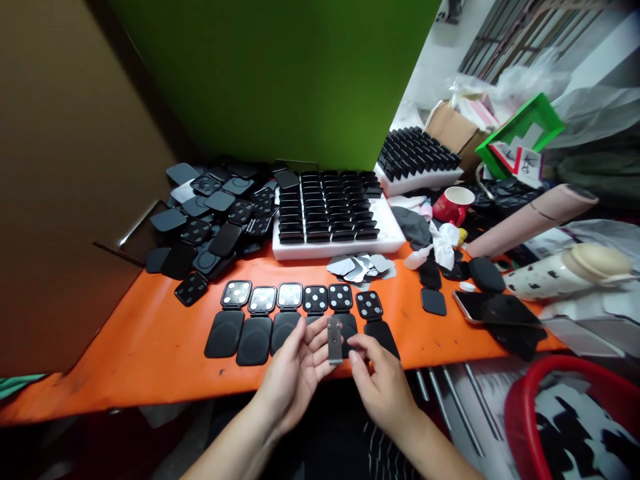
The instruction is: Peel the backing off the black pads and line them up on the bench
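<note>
My left hand is palm up, its fingers stretched out under a small grey metal bracket with a hole and two small prongs at its top. Close to the bracket's right side is my right hand, fingers half bent and thumb apart, with nothing visible in it. Behind my hands lies a row of unfolded black hinged cases. Their small upper flaps, such as this dotted flap, show round silver spots; a larger black pad hangs below each. My hands partly cover several pads.
A heap of black cases lies at the left. A white foam tray holds rows of black pieces, with loose grey sheets before it. At right are a red mug, a phone, bottles and a red basin.
</note>
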Tool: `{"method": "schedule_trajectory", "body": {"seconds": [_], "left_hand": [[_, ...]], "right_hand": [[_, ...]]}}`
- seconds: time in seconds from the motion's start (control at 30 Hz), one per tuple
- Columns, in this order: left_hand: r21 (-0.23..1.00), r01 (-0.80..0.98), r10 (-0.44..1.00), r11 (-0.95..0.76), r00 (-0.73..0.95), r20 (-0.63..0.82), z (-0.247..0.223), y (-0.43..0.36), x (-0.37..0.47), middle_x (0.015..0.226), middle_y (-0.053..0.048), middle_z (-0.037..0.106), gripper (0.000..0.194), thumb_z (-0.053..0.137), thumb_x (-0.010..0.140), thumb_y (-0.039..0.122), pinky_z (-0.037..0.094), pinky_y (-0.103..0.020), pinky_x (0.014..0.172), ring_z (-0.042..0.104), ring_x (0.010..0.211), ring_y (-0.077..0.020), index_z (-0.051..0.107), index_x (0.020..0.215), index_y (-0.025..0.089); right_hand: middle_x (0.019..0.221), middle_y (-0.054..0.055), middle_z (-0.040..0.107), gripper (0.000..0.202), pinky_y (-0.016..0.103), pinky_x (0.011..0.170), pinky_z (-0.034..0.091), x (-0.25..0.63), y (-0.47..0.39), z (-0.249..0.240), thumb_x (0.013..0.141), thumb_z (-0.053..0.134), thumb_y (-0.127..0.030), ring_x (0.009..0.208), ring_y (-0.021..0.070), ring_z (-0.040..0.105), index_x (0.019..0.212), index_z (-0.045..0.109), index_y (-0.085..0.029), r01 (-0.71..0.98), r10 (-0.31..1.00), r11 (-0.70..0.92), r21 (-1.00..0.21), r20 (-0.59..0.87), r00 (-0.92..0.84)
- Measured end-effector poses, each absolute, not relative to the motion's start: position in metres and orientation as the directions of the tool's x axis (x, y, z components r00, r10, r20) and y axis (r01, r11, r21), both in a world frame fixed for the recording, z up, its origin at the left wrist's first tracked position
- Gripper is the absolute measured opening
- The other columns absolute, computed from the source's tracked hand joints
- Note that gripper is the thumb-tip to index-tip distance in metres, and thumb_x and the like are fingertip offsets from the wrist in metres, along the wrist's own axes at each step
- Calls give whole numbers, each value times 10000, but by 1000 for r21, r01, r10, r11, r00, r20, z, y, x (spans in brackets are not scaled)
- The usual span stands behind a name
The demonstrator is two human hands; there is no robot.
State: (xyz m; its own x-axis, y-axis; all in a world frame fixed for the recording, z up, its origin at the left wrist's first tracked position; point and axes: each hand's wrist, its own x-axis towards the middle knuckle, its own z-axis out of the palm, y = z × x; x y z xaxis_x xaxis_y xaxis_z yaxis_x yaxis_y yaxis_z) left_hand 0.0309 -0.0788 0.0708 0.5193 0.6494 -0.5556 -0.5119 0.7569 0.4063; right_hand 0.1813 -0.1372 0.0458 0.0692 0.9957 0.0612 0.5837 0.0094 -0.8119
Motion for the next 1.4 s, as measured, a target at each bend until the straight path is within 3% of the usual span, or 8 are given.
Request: {"method": "schedule_trajectory", "body": {"seconds": [0.13, 0.27, 0.47, 0.6, 0.73, 0.83, 1.2, 1.4], "left_hand": [[402, -514, 647, 758, 517, -560, 69, -79, 31, 1192, -139, 553, 411, 409, 882, 391, 475, -345, 837, 561, 1040, -253, 512, 1185, 133], [395, -526, 651, 753, 514, -558, 68, -80, 34, 1200, -145, 542, 402, 404, 885, 390, 465, -358, 843, 541, 1063, -263, 515, 1171, 129], [474, -520, 703, 711, 493, -513, 67, -87, 42, 1236, -128, 510, 367, 395, 888, 388, 456, -373, 839, 475, 1129, -281, 548, 1121, 149], [568, -477, 742, 670, 454, -493, 63, -91, 41, 1264, -97, 491, 302, 439, 880, 330, 419, -360, 892, 458, 1145, -250, 554, 1110, 171], [641, -361, 733, 678, 400, -550, 54, -86, 37, 1148, -99, 568, 347, 544, 823, 263, 455, -321, 789, 573, 941, -198, 505, 1160, 186], [644, -314, 710, 697, 422, -563, 50, -84, 37, 963, -93, 633, 340, 583, 791, 229, 458, -285, 729, 597, 764, -146, 534, 1115, 140], [664, -322, 724, 675, 465, -510, 49, -87, 40, 791, -24, 630, 220, 649, 721, 185, 450, -230, 677, 590, 685, -115, 612, 935, 155], [546, -413, 677, 729, 551, -488, 50, -88, 41, 744, -20, 614, 68, 539, 734, 150, 433, -204, 594, 566, 635, -106, 607, 738, 149]], "right_hand": [[679, -3, 594, 201, 225, 553, 386, 174, -142, 45, 876, 421, -319, 606, 133, 537, 810, 566, -198, 486, 984, -178, -855, -143, 109], [668, 0, 588, 258, 219, 528, 368, 167, -144, 40, 875, 405, -392, 588, 131, 525, 802, 551, -191, 419, 968, -251, -873, -221, 119], [583, -26, 528, 265, 229, 526, 349, 164, -142, 41, 771, 557, -445, 541, 138, 501, 861, 523, -197, 593, 967, -256, -763, -189, 173], [636, 10, 567, 222, 246, 570, 357, 168, -139, 44, 860, 430, -347, 594, 146, 524, 764, 552, -188, 583, 984, -179, -792, -131, 124], [553, 9, 548, 341, 239, 538, 382, 171, -138, 42, 892, 360, -350, 522, 129, 512, 647, 516, -172, 238, 954, -299, -924, -290, 72], [528, 1, 544, 311, 234, 516, 396, 171, -139, 41, 879, 392, -359, 481, 116, 496, 685, 527, -157, -28, 927, -375, -927, -375, -1], [518, 1, 544, 332, 228, 521, 390, 167, -141, 50, 846, 476, -386, 486, 103, 491, 616, 513, -149, -112, 922, -387, -915, -388, -17], [515, -3, 541, 405, 254, 501, 420, 156, -147, 46, 857, 388, -497, 428, 98, 472, 808, 559, -134, -521, 799, -579, -627, -563, -210]]}}
